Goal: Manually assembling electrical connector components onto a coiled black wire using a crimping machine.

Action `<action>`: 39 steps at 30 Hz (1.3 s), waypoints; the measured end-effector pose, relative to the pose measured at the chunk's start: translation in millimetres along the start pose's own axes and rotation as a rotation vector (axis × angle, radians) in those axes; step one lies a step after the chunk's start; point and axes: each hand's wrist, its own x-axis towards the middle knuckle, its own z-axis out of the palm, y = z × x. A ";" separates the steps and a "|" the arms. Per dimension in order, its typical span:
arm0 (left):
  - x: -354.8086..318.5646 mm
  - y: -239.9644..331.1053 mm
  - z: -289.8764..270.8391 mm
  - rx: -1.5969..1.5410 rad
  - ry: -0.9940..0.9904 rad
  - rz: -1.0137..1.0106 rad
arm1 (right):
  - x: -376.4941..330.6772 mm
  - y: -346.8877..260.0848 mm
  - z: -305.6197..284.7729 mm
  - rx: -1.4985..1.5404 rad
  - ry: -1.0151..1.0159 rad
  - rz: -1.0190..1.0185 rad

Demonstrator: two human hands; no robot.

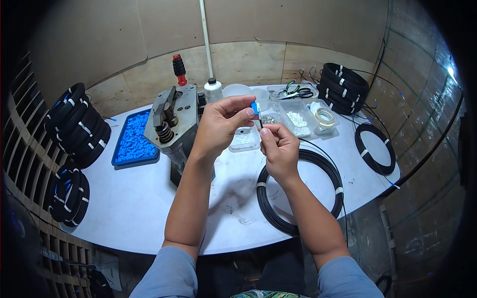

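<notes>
Sleeves (343, 278): grey-blue, nearest of all, just off the table's (233, 181) front edge; bare forearms (189, 208) reach over it.
Left hand (217, 124): thumb and forefinger pinch a small blue cap (255, 108).
Right hand (280, 151): thumb and fingers pinch a black cable (261, 121) near its end, just below the cap.
Cap: raised over the table, toward the back edge; whether the cable enters it is too small to tell.
Handling: the cap is probably light, stiff and slick, best gripped by its flat sides; the cable looks springy, its tip perhaps fragile, so best held close behind it.
Coil (272, 217): right of middle, at the front edge, under the right forearm.
Room: bare table runs between press (185, 105) and coil to the front edge; tubs (243, 144) crowd the back, a blue tray (136, 162) the left.
</notes>
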 end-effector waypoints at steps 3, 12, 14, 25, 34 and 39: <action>0.0 0.0 -2.1 0.002 -0.004 -0.006 | -0.5 1.3 0.6 -0.024 -0.004 -0.011; -0.3 2.8 -4.6 -0.013 -0.010 -0.025 | -1.5 -0.4 1.6 -0.032 -0.002 -0.010; -1.0 2.4 -8.2 -0.020 -0.012 -0.019 | -1.9 -1.0 3.4 -0.033 -0.005 -0.009; -0.6 2.2 -7.9 -0.040 -0.033 -0.027 | -1.0 -1.3 2.5 -0.060 -0.003 -0.024; 0.0 3.3 -6.1 -0.067 -0.025 -0.044 | -1.6 -2.8 3.0 -0.063 0.016 -0.020; -0.3 2.8 -5.8 -0.106 -0.039 -0.029 | -1.0 -0.9 1.7 -0.044 0.006 -0.034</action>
